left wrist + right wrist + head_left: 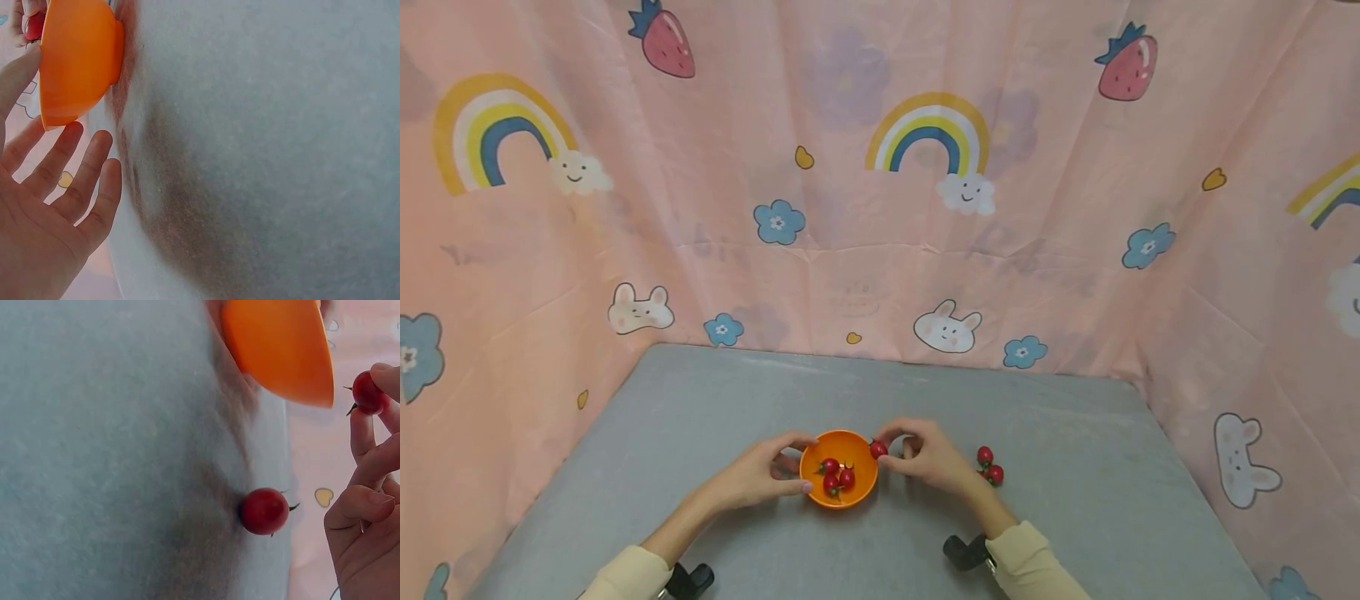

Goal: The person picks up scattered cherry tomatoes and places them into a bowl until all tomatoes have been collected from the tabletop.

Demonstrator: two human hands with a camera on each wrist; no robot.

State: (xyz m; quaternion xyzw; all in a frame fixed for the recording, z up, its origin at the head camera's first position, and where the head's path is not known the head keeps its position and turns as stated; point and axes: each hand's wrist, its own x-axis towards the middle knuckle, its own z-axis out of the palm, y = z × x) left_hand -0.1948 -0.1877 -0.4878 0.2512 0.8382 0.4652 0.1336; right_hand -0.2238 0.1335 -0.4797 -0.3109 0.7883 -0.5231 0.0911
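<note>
An orange bowl point(859, 492) stands on the grey table with three red cherry tomatoes point(847, 477) inside, green stems attached. My left hand point(758, 471) holds it at its left side, thumb on the near rim and fingers at the far side; the left wrist view shows the other fingers spread below the bowl point(78, 62). At the right rim, my right hand point(927, 454) pinches another cherry tomato point(367, 392) between thumb and fingertip, above table height. One loose cherry tomato point(264, 511) lies on the table near that hand in the right wrist view.
To the right of my right hand, a small group of cherry tomatoes point(985, 456) lies on the grey table point(1075, 517). A pink patterned cloth point(850, 275) hangs behind the table and along its sides. Black wrist mounts point(964, 552) sit by both sleeves.
</note>
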